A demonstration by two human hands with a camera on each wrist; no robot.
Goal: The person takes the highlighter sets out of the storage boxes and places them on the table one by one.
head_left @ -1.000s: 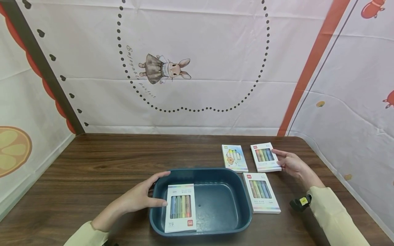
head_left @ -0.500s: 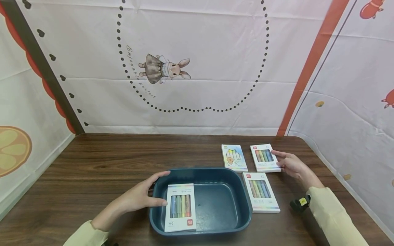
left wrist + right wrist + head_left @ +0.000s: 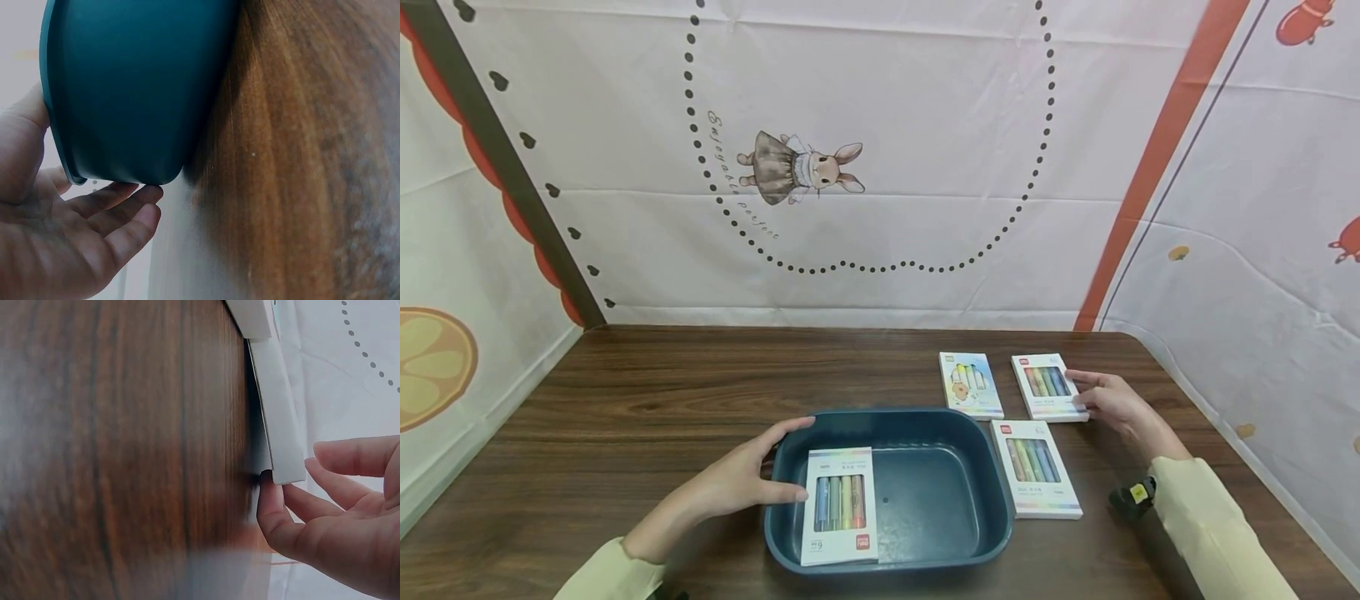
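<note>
Head view showed us the far-right windowed carton of colored sticks (image 3: 1047, 387) on the worktop (image 3: 662, 400), beyond the dark blue basin (image 3: 936, 500). The right hand (image 3: 1118, 408) was bent about the carton's right edge, its grip part-closed, with 1 fingertip hooked beneath; how firmly it held, we could not tell. The left hand (image 3: 730, 479) straddled the basin's rim, thumb inside, fingers outside. We judged the carton light and fairly stiff, its smooth face slippery and its window easiest to dent, so we favored a hold across the side edges. Its red logo (image 3: 1025, 362) and small print were too tiny for us to read. On the backdrop cloth (image 3: 925, 92) we made out "Enjoyable", then a word beginning "perf".
</note>
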